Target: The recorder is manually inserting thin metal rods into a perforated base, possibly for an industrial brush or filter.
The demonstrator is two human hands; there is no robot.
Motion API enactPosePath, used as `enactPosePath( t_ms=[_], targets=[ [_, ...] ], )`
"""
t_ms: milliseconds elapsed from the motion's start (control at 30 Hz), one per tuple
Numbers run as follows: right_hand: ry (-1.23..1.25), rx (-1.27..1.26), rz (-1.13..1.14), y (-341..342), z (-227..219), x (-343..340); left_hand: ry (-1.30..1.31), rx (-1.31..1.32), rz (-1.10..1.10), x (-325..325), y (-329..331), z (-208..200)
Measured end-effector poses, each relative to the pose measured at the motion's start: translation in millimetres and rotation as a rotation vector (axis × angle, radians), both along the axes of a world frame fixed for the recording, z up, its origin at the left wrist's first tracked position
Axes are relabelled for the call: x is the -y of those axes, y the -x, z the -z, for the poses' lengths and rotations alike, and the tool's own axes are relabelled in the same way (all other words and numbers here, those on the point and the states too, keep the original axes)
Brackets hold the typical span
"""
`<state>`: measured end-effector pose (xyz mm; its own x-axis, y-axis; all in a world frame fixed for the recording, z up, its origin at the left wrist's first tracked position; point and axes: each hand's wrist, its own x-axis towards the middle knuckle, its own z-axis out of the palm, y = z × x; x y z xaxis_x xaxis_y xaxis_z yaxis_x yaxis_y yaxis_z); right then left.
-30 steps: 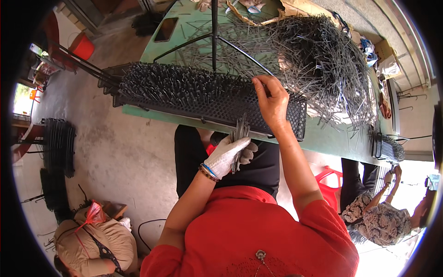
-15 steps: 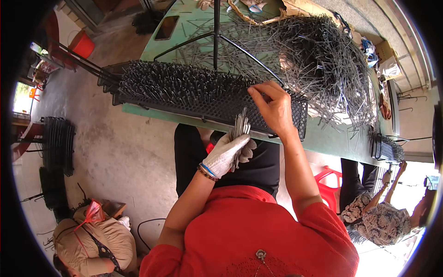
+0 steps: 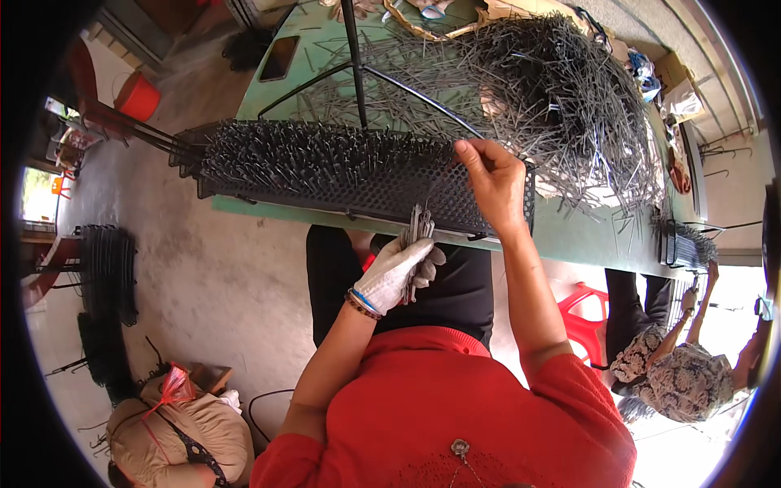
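Left hand (image 3: 397, 275) clasps rods (image 3: 418, 224); right hand (image 3: 498, 180) has fingertips nearly together, any hold unclear. Rack (image 3: 457, 208) looks filled toward nine o'clock, unfilled toward four.

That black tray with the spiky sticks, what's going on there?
The person's gloved left hand holds a bunch of thin metal rods. The bare right hand is over the right part of the perforated tray; whether its fingertips hold a rod is hard to tell. Other rods stand crowded in the tray, with bare holes along its front and right. More lie in a tangled pile on the green table.
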<state>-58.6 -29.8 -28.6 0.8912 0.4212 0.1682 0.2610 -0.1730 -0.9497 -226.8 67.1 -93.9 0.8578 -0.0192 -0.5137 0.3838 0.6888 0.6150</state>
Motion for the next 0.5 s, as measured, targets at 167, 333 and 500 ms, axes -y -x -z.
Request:
enactPosePath(
  t_ms=[167, 333, 500],
  targets=[
    [0.012, 0.482, 0.061, -5, 2, -9, 0.019, -0.033, -0.036, 4, -3, -5],
    [0.007, 0.432, 0.084, -4, 5, -11, 0.015, -0.051, -0.041, 4, -3, -10],
    [-0.019, 0.489, 0.081, -2, 10, -17, 0.114, -0.031, -0.094, 7, -1, -12]
  ],
)
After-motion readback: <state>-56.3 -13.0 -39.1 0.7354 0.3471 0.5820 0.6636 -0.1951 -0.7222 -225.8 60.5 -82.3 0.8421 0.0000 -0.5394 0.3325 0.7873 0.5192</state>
